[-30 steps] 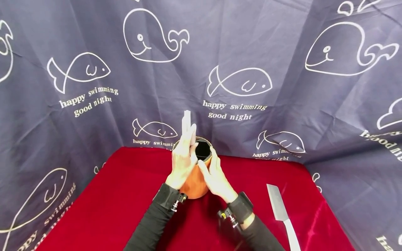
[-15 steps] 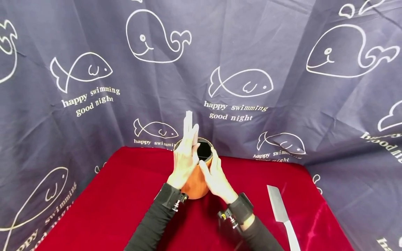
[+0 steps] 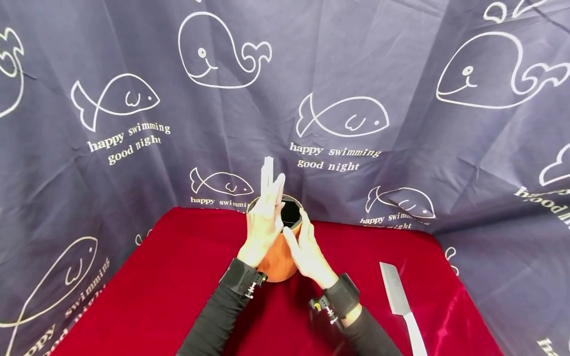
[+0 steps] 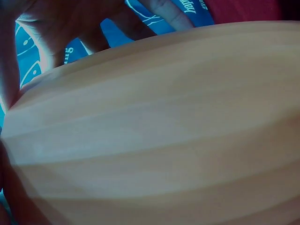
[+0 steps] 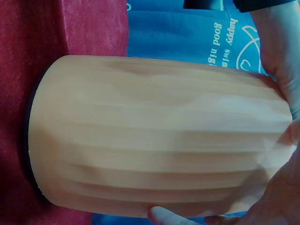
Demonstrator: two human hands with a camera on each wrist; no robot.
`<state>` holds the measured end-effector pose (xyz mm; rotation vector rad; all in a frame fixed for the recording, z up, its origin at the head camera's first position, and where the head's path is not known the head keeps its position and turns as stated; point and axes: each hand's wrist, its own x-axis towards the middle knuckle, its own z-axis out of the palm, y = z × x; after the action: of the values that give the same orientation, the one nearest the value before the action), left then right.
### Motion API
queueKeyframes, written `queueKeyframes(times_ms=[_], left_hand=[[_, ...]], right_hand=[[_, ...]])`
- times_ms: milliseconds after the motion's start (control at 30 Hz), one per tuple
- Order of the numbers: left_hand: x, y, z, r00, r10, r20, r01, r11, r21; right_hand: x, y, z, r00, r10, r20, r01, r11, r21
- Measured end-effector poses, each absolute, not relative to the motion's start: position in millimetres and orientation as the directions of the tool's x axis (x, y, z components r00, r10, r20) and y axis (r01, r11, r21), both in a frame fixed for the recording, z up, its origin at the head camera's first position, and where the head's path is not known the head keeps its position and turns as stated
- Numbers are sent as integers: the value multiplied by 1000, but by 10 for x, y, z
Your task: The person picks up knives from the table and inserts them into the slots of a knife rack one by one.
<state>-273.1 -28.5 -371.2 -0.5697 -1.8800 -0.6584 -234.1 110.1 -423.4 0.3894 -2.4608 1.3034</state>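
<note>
An orange-tan, ribbed, round knife holder [image 3: 277, 262] with a dark opening stands near the back of the red-covered table. My left hand [image 3: 261, 225] holds it at the left of its rim, the thumb on the near side of the opening. In the left wrist view, fingers [image 4: 168, 14] reach over the ribbed wall. My right hand [image 3: 310, 254] grips its right side, thumb in front and fingers round the wall. A white, flat-topped handle [image 3: 267, 168] rises beyond the left fingers; whether they touch it I cannot tell. In the right wrist view, one fingertip [image 5: 164, 215] touches the wall.
A cleaver-like knife [image 3: 394, 289] with a white handle lies on the red cloth [image 3: 178, 277] at the right. Behind the table hangs a grey-blue curtain [image 3: 267, 123] with white whale and fish drawings, close to the holder.
The view has shifted slightly. One raised finger of my left hand leans a little further right. Both hands remain on the knife holder, and the knife lies where it was.
</note>
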Motion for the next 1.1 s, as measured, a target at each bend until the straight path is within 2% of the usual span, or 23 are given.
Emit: queueKeyframes(times_ms=[500,733,967,1100], left_hand=[[-2792,-284,-3596,-479,136,867,611,761,218],[-2833,-275,-3568,-483,152,862,601,774,200],[-2920,-200,-3563,-424,207,882,655,743,140],[-2941,-183,-3580,-424,205,882,639,758,131]], right_hand=[[-2347,1107,-4213,-896,-110,429,-418,532,-736],[-2345,1100,-4233,-895,-116,431,-423,527,-737],[-2347,1109,-4222,-890,-132,437,-435,536,-723],[-2348,1108,-4232,-882,-142,449,-450,536,-714]])
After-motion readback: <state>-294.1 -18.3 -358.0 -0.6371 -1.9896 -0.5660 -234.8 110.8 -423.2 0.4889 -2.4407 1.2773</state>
